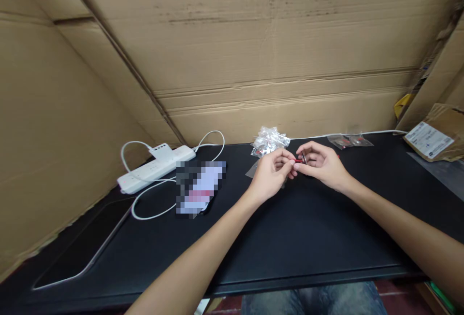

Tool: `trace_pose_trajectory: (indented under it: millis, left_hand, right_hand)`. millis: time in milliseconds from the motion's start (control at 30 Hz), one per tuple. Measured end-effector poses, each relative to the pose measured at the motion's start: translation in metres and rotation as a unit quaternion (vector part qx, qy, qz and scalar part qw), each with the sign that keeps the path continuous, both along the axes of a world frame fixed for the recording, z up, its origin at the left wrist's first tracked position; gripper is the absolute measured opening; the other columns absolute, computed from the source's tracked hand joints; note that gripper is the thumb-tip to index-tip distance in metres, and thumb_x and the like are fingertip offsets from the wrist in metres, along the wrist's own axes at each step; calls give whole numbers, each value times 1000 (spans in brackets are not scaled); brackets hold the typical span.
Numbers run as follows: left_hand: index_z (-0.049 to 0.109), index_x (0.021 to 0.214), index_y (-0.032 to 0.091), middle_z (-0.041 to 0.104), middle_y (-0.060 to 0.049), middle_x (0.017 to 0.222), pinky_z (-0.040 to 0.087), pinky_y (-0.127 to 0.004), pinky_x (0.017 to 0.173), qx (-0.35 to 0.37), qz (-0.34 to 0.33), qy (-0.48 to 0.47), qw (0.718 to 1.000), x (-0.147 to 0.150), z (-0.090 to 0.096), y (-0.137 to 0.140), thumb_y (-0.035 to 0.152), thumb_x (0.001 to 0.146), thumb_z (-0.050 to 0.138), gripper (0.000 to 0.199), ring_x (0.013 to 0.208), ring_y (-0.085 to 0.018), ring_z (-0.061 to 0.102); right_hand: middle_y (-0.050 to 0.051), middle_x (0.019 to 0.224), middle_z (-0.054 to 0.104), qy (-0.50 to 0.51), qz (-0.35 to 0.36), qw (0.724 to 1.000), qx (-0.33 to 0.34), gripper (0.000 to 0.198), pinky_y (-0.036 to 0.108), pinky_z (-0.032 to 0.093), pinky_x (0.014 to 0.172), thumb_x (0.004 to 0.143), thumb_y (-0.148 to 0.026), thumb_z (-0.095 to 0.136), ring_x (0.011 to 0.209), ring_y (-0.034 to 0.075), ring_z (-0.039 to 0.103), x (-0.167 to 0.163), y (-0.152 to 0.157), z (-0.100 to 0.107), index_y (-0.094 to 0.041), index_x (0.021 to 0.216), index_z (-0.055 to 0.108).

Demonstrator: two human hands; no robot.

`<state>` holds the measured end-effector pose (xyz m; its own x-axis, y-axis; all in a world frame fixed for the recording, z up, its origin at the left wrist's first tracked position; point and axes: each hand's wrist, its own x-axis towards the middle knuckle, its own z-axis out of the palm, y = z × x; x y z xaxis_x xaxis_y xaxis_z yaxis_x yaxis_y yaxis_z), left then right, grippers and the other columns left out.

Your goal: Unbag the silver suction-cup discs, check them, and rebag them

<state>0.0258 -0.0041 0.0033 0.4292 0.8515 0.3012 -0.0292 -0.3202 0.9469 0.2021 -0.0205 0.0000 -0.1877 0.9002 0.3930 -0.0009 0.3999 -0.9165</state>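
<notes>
Close together over the black table [290, 237], both hands meet at a thin red piece [297, 161], too small to name surely. My left hand [271, 174] pinches its left end between thumb and index finger. The fingers of my right hand [324, 166] are closed on its other end, where a thin dark piece [303, 157] stands up between thumb and forefinger. Behind my left hand lies a pile of shiny clear plastic bags [270, 140] with small red bits inside. Part of another clear bag [251, 169] shows under the left hand.
Left of the hands lie a blurred-out phone [203, 189], a white power strip [155, 169] with white cables, and a dark flat panel [87, 242]. More small bags [350, 140] lie at the back right, near a labelled cardboard box [437, 134]. Cardboard walls [275, 54] enclose the table.
</notes>
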Motion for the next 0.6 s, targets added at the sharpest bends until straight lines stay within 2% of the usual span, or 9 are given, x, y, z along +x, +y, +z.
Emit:
trace_pose_trajectory:
  millis: [167, 300, 433, 600]
  left_hand:
    - [57, 85, 15, 60, 0, 70, 50, -25, 61, 28, 0, 20, 999, -1, 2, 0, 22, 87, 61, 8, 64, -12, 61]
    - [55, 86, 16, 58, 0, 68, 47, -24, 57, -29, -55, 38, 997, -3, 5, -3, 28, 89, 60, 13, 60, -11, 59]
    - [52, 78, 16, 57, 0, 65, 41, -22, 52, -74, -116, 42, 990, -3, 8, -5, 39, 89, 60, 27, 56, -10, 56]
    - [49, 76, 18, 53, 3, 60, 37, -21, 50, -91, -101, 22, 990, -2, 10, -9, 42, 88, 61, 30, 54, -9, 52]
  right_hand:
    - [3, 92, 62, -34, -23, 999, 29, 30, 27, 55, 64, 73, -30, 80, 74, 14, 62, 3, -1, 1, -21, 95, 62]
    - [3, 90, 63, -93, -60, 990, 84, 30, 27, 53, 60, 73, -31, 80, 72, 15, 62, 2, -5, -1, -21, 96, 65]
    - [3, 87, 62, -108, -79, 985, 107, 31, 27, 51, 55, 72, -34, 81, 66, 14, 61, 3, -7, 0, -20, 95, 66]
    - [2, 87, 60, -118, -90, 979, 142, 30, 26, 50, 53, 72, -33, 82, 66, 13, 59, 3, -9, 1, -21, 95, 67]
